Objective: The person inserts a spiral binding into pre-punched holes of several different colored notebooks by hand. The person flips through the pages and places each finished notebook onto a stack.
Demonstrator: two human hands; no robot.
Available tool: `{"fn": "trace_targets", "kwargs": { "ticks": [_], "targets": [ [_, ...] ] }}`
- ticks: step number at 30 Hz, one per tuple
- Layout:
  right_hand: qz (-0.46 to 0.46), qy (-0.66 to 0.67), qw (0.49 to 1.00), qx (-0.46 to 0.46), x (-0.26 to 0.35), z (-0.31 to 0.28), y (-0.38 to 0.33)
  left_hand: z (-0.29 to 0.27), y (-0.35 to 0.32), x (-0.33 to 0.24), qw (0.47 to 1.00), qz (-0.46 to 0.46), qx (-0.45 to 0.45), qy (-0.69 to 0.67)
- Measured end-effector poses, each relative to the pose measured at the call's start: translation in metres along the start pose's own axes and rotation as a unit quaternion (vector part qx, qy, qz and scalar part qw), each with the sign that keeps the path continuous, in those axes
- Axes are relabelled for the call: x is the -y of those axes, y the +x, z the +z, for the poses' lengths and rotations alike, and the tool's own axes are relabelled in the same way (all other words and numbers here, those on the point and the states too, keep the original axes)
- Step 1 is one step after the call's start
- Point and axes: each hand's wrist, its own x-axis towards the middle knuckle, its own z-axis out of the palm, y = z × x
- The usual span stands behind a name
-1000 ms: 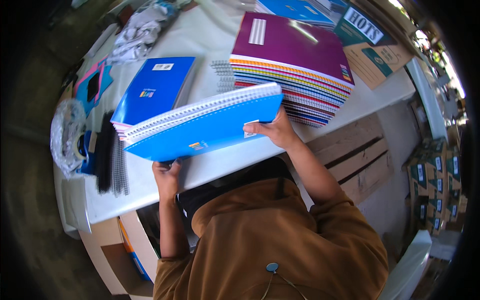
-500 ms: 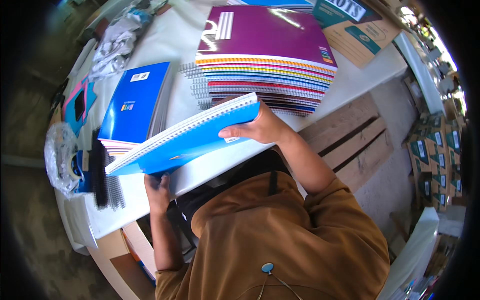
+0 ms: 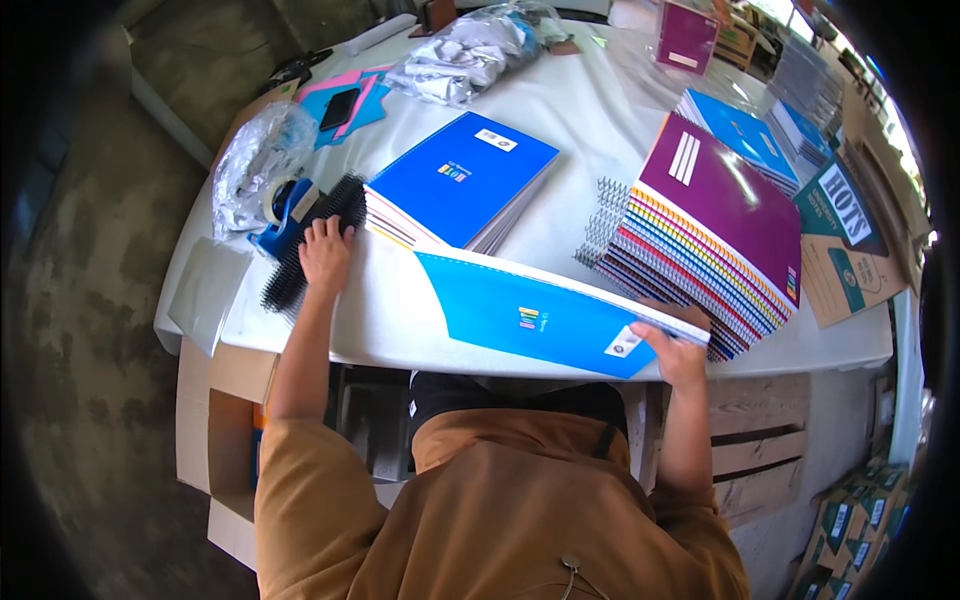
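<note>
My right hand (image 3: 677, 352) grips the right end of a light blue notebook (image 3: 480, 310), thumb on its cover, at the table's near edge. A row of small holes runs along its upper edge, and no coil shows in them. On the left, my left hand (image 3: 327, 252) reaches onto a pile of black spiral binding coils (image 3: 293, 268), fingers apart over the coils. Just beyond the light blue notebook lies a stack of dark blue notebooks (image 3: 450, 180). To the right stands a tall stack of coil-bound notebooks (image 3: 715, 215) with a purple cover on top.
A blue tape dispenser (image 3: 285, 215) and crumpled clear plastic (image 3: 255, 165) sit beside the coils. Farther back are a phone (image 3: 340, 108) on coloured sheets and a plastic bag (image 3: 470, 60). Cardboard (image 3: 850, 250) stands at right; an open carton (image 3: 230, 430) is below the table's left side.
My left hand has left the light blue notebook and moved onto the black coils. The notebook has swung lower and flatter in my right hand. The view has turned.
</note>
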Motion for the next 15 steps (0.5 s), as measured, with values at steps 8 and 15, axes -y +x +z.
{"fn": "trace_targets", "kwargs": {
  "ticks": [8,15],
  "targets": [
    [0.024,0.052,0.998,-0.016,-0.002,-0.003,-0.011,0.017,0.038,0.024,0.993,-0.109,-0.008,0.047],
    [-0.004,0.039,0.999,-0.02,-0.002,-0.002,-0.013,0.015,0.035,0.009,0.992,-0.093,0.062,-0.062]
  ]
}}
